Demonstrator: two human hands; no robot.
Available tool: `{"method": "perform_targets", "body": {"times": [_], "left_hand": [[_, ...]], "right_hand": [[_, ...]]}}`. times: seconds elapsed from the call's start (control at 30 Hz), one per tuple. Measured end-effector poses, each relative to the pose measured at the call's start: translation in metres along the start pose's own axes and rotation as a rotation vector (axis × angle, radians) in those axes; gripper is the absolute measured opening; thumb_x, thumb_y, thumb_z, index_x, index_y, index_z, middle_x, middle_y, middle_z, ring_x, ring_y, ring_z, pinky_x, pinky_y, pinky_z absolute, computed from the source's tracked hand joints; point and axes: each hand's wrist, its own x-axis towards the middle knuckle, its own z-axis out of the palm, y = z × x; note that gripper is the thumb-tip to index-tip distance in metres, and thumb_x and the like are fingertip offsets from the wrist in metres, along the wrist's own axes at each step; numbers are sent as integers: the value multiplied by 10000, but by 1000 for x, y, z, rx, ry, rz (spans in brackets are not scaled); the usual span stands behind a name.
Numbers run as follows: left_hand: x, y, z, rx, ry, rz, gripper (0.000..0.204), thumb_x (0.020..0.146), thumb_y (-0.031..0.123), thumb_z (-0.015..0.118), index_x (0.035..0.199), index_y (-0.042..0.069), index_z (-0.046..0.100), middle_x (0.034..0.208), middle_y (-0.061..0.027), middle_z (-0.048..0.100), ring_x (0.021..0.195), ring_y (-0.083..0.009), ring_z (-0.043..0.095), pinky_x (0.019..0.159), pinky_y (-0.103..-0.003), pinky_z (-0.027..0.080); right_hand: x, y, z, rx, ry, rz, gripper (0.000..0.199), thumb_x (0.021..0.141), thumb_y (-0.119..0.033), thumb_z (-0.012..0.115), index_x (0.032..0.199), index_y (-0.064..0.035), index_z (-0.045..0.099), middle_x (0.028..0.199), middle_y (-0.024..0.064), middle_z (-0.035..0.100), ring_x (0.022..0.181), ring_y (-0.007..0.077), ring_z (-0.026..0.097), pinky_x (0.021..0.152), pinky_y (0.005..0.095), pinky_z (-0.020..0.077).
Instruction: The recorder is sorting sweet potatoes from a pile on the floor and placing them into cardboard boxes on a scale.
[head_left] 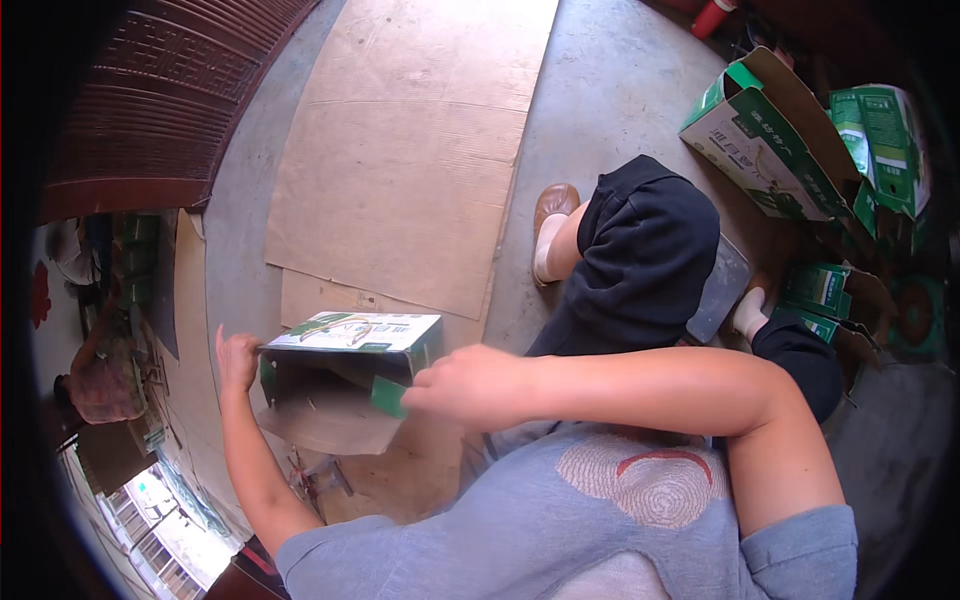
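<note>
Holding one carton [345,375] (two hands [238,360]).

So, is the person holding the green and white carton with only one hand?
No. The left hand grips the green and white carton at its left end, and the right hand holds its right side.

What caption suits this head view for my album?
Left hand and right hand hold a green-and-white printed cardboard carton over flattened brown cardboard sheets.
</note>
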Motion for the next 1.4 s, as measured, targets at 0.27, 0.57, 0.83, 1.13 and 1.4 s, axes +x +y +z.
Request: {"method": "perform_targets", "body": {"times": [0.27, 0.57, 0.83, 1.13, 1.4], "left_hand": [[45, 91, -81, 180, -300, -139, 314, 892, 83, 571, 1134, 170, 750, 1208, -119, 702, 1175, -313, 635, 1117, -544, 370], [74, 382, 86, 447, -661, 555, 339, 881, 195, 611, 1194, 161, 737, 1289, -96, 687, 1228, -294, 626, 941, -453, 479], [14, 358, 259, 233, -792, 514, 545, 1039, 440, 376, 1545, 243, 406, 1650, -42, 300, 1495, -282, 308, 1252, -507, 142], [4, 207, 116, 775, -835, 713, 490, 961, 330, 557, 1448, 348, 511, 1578, -18, 382, 1451, -236, 371, 1198, -421, 259], [17, 392, 50, 527, -822, 524, 442, 925, 276, 604, 1359, 361, 605, 1477, -29, 520, 1378, -232, 478, 1127, -394, 378]], "right_hand": [[-197, -51, -102, -199, 986, 110, 412, 892, 79, 625, 1299, 23, 614, 1137, 175, 707, 1016, 247, 698, 879, 346, 554], [-435, -125, -2, -320, 1936, 410, 312, 1025, 3, 509, 1326, 37, 584, 1219, 178, 671, 1006, 203, 669, 944, 328, 524], [-518, -170, 116, -457, 2270, 708, 291, 1007, -23, 567, 1284, 54, 606, 1159, 157, 688, 952, 177, 667, 912, 310, 523], [-591, -186, 223, -395, 2447, 958, 288, 1005, -29, 558, 1280, 35, 612, 1122, 122, 698, 895, 150, 666, 865, 296, 534], [-660, -109, 258, -91, 2357, 1096, 309, 957, -9, 601, 1261, -37, 644, 1139, 103, 700, 864, 153, 690, 789, 265, 539]]}}
